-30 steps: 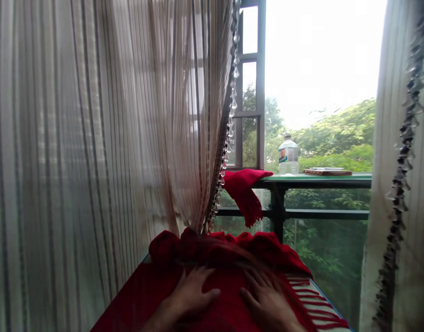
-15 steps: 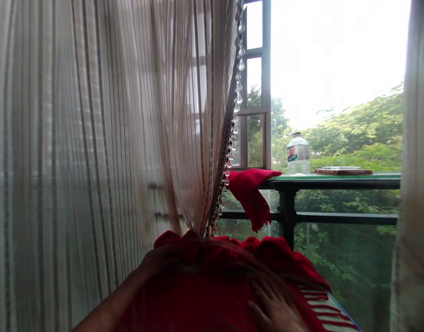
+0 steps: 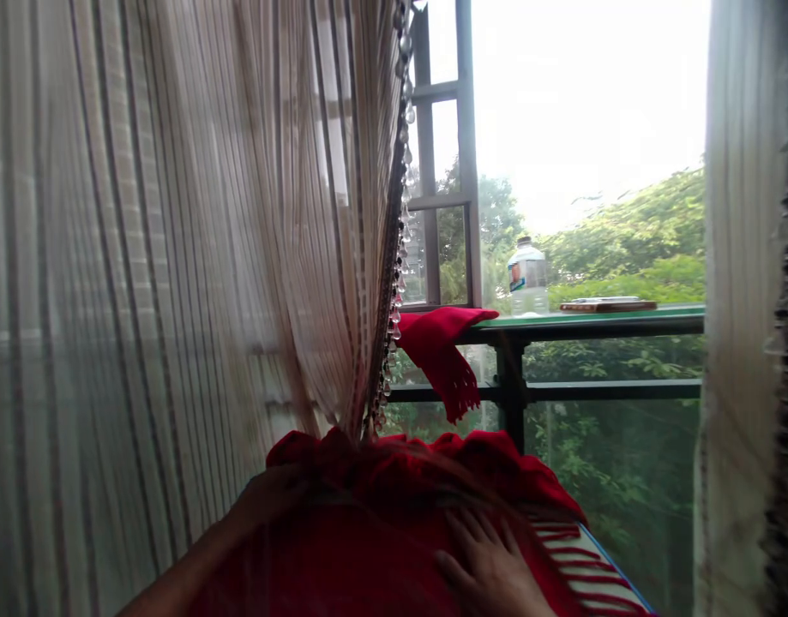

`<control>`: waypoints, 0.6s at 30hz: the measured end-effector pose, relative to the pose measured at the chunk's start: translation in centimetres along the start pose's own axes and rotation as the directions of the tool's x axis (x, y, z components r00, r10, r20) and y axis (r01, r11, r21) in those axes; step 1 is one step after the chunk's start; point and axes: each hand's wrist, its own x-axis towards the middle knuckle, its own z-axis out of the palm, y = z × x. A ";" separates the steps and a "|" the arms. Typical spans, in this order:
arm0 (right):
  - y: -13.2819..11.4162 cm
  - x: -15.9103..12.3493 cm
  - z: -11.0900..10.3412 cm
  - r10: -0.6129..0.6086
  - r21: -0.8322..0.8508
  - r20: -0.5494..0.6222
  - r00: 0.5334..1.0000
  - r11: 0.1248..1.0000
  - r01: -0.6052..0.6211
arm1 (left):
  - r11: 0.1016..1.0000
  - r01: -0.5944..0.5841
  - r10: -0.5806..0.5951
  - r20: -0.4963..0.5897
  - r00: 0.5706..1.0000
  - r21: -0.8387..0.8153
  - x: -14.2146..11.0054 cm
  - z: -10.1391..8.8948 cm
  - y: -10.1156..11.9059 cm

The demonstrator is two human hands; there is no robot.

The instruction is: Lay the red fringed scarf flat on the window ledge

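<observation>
Curtained window; both hands (image 3: 490,570) press red cloth (image 3: 368,557).

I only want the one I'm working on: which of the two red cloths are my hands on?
The big red cloth spread in front, under both hands; the smaller red cloth hangs untouched from the railing.

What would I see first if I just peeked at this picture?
The big red cloth at the bottom, bunched up at its far edge, with the left hand on its left side and the right hand flat on it. Then the striped sheer curtain filling the left, and a water bottle on the green ledge by the open window.
</observation>
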 end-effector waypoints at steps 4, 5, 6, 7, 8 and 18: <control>0.1 0.3 0.1 -0.005 0.022 -0.017 1.000 1.000 0.005 | 0.991 -0.137 0.137 0.011 0.991 0.004 -0.7 1.5 4.1; 0.1 0.4 0.1 -0.006 0.024 -0.018 1.000 1.000 0.006 | 0.984 -0.177 0.177 0.030 0.984 -0.006 -0.4 2.2 5.5; 0.1 0.4 0.0 -0.008 0.027 -0.018 1.000 1.000 0.009 | 0.977 -0.211 0.212 0.054 0.976 -0.019 0.1 2.9 6.7; 0.1 0.4 0.0 -0.010 0.030 -0.020 1.000 1.000 0.010 | 0.973 -0.230 0.232 0.083 0.969 -0.032 0.8 3.6 7.9; 0.1 0.3 -0.1 -0.010 0.033 -0.024 1.000 0.999 0.011 | 0.972 -0.233 0.236 0.105 0.966 -0.037 1.7 4.2 8.9; 1.5 1.6 0.8 -0.057 0.094 -0.015 0.998 0.994 0.058 | 0.998 -0.010 0.002 0.113 0.994 0.070 10.8 8.8 11.2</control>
